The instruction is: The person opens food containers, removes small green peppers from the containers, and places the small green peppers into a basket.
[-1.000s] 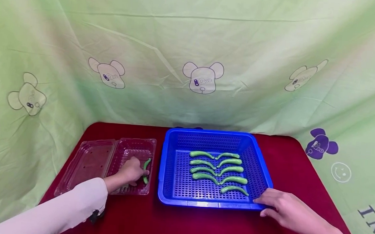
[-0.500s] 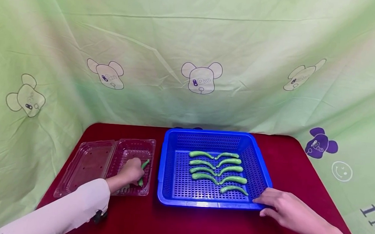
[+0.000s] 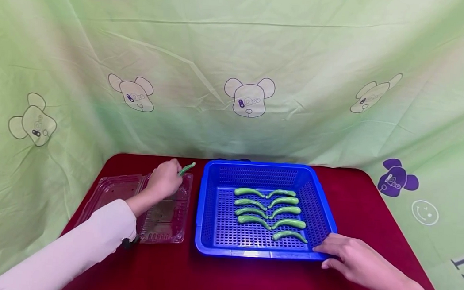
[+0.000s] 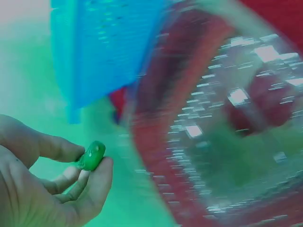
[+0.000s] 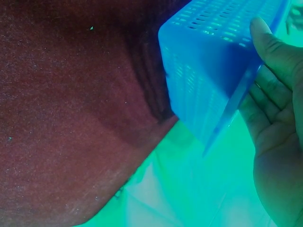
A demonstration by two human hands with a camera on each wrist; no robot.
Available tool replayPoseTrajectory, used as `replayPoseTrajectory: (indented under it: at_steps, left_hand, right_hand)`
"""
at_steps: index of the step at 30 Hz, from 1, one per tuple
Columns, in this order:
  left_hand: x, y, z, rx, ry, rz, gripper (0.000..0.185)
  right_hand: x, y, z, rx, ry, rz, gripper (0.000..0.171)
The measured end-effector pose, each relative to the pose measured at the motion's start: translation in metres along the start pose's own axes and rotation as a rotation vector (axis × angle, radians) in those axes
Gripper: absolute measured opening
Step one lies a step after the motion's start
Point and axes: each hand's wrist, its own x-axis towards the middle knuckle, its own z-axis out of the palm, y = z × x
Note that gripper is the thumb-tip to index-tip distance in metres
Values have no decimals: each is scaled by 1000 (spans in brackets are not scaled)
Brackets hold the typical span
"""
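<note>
My left hand (image 3: 165, 181) is raised over the far end of the clear plastic clamshell box (image 3: 163, 229) and pinches a green pepper (image 3: 186, 168) between thumb and fingers; the left wrist view shows the pepper's end (image 4: 92, 155) in that pinch. The box's tray looks bare under the hand. The blue perforated basket (image 3: 207, 223) stands to the right and holds several green peppers (image 3: 269, 211) in two columns. My right hand (image 3: 339, 253) rests against the basket's near right corner, thumb on its wall (image 5: 208, 71) in the right wrist view.
The clamshell's open lid (image 3: 111, 191) lies flat at the left. Everything stands on a red cloth-covered table (image 3: 247, 279) with a rounded front. A green printed cloth (image 3: 236, 74) hangs close behind and at both sides.
My left hand has taken the green pepper out of the clear box's tray and lifted it up and away toward the far end. The right hand has stayed on the basket.
</note>
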Motion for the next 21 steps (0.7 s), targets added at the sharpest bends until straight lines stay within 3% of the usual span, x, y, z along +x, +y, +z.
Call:
replayPoseTrajectory:
  at_steps: [2,8,14,21]
  left_hand:
    - [4,15,-7,-2,39,45,19]
    - [5,59,-15,13,80,224,19]
    - [4,97,-2,58,24,326,21]
    - [2,138,18,98,-66,416,12]
  right_hand:
    - [0,0,0,-4,3,-2,23]
    - [0,-1,0,-11,-4,2,23]
    - [-1,-2,-1,-7,-21,22,22]
    - [0,-1,-2,-10,-18,13,26]
